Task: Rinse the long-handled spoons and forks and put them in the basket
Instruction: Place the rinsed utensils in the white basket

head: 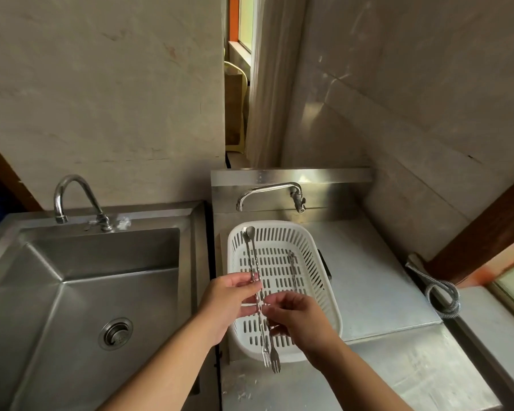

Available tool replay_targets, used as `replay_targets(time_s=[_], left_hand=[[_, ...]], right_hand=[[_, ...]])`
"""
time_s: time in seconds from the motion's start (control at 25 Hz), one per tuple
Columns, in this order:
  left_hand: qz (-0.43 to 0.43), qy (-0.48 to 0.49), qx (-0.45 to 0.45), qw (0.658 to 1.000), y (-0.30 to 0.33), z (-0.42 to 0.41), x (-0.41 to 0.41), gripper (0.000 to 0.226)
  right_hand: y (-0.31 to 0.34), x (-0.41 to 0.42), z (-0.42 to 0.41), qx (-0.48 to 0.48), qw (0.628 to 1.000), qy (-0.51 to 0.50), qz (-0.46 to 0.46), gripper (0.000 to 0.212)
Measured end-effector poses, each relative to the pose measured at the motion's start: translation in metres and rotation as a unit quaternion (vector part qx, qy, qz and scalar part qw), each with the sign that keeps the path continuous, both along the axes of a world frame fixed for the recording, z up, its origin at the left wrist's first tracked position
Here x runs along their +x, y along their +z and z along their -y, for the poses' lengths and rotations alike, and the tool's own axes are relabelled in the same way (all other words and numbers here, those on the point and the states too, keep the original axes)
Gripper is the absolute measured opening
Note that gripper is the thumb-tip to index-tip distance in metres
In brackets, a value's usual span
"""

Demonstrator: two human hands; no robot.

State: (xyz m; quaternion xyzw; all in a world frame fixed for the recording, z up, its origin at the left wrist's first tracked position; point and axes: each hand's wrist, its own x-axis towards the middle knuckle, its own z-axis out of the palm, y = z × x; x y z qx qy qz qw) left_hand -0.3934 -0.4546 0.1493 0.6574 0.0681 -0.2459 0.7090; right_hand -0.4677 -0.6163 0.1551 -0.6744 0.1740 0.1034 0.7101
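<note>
A white slotted basket (318, 262) sits on the steel counter right of the sink. I hold a bundle of long-handled cutlery (257, 280) over it. Spoon bowls point to the far rim and two fork heads (272, 360) hang past the near rim. My left hand (229, 301) pinches the handles near their middle. My right hand (300, 318) grips the handles just below, fingers closed around them. One more long-handled piece (293, 269) lies inside the basket on its floor.
A deep steel sink (80, 292) with a drain (115, 333) and curved tap (72, 200) is at the left. A second tap (267, 194) juts from the steel backsplash above the basket. A coiled metal hose (442, 295) lies at the right.
</note>
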Motion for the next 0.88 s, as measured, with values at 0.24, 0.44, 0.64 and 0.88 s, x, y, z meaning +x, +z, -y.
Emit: replay_targets(time_s=[0.24,0.44,0.64,0.88], left_hand=[[-0.012,0.024,0.002,1.000,-0.004,-0.020,0.003,0.022],[-0.020,0.043,0.014,0.999,-0.009,-0.034,-0.001,0.025],[-0.026,0.049,0.016,0.998,-0.008,-0.041,-0.002,0.026],[-0.027,0.054,0.018,0.998,-0.007,-0.041,-0.003,0.022]], right_hand=[[-0.030,0.037,0.010,-0.113,0.990,-0.046,-0.064,0.004],[-0.067,0.070,0.022,-0.230,0.958,-0.084,-0.151,0.015],[-0.083,0.082,0.018,-0.330,0.927,-0.073,-0.164,0.022],[-0.091,0.076,0.018,-0.400,0.897,-0.041,-0.183,0.017]])
